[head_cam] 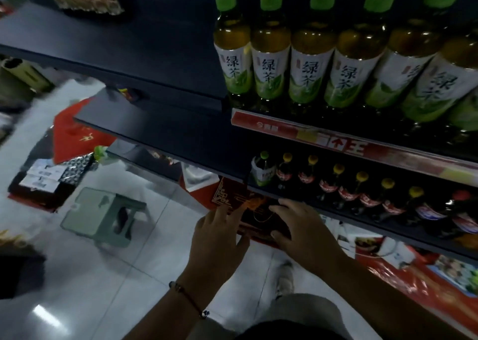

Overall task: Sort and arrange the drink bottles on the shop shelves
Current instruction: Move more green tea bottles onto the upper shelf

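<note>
Several green tea bottles [269, 52] with green caps and white-green labels stand in a row on the upper shelf [349, 143]. On the shelf below [388, 225], one green tea bottle [262, 170] stands at the left end of a row of dark bottles with yellow caps [328, 181]. My left hand [219, 238] and my right hand [300, 228] hover below that shelf's front edge with fingers spread and relaxed. Neither holds a bottle. They are over a dark red box [261, 218].
A pale green plastic stool [103, 215] stands on the white tiled floor at the left. Boxes and red packages [51, 176] lie on the floor beyond it. Bare dark shelf boards [155, 130] jut out at the left. Red gift packs [413, 275] fill the bottom right.
</note>
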Tool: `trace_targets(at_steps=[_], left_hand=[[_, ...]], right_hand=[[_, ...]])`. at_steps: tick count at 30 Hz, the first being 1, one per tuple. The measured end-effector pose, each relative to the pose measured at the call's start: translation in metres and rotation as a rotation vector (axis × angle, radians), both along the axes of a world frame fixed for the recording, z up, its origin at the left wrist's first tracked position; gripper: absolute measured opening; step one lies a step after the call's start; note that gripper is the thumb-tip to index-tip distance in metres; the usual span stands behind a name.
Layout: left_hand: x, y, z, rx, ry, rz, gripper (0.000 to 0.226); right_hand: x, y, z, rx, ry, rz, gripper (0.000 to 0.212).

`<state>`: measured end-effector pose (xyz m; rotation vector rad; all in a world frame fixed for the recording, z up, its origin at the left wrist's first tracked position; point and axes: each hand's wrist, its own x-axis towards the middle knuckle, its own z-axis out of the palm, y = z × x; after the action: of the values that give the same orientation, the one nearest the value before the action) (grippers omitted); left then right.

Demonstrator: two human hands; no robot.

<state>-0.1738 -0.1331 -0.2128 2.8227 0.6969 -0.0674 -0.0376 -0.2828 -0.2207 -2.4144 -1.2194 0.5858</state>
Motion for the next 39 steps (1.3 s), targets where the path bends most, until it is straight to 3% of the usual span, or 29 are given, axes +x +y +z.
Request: trace_targets(at_steps=[9,13,19,23,27,30,35,39], left_hand=[[0.023,0.099,-0.075,-0.055,-0.097,-0.283,0.053],[0.044,0.127,-0.152,0.017,-0.192,-0.437,0.057],[0.105,0.161,-0.254,-0.092,-0.349,-0.332,0.083],[0.155,0.16,-0.304,-0.328,-0.435,-0.356,0.101],[0.198,0.16,-0.348,-0.628,-0.635,-0.285,0.116],[0.218,0.163,-0.373,-0.873,-0.726,-0.31,0.111],[0.215,0.164,-0.378,-0.898,-0.78,-0.346,0.078],[0.181,0.163,-0.374,-1.041,-0.788,-0.329,0.05]], right_hand=[[-0.032,0.052,-0.061,-0.007,-0.175,-0.353,0.05],[-0.037,0.077,-0.124,0.019,-0.242,-0.505,0.051],[-0.001,0.105,-0.235,0.067,-0.404,-0.567,0.054],[0.03,0.116,-0.288,0.145,-0.514,-0.563,0.059],[0.053,0.124,-0.324,0.28,-0.539,-0.538,0.062],[0.058,0.133,-0.339,0.394,-0.449,-0.528,0.062],[0.055,0.148,-0.359,0.582,-0.14,-0.618,0.057],[0.043,0.156,-0.357,0.776,0.167,-0.661,0.044]])
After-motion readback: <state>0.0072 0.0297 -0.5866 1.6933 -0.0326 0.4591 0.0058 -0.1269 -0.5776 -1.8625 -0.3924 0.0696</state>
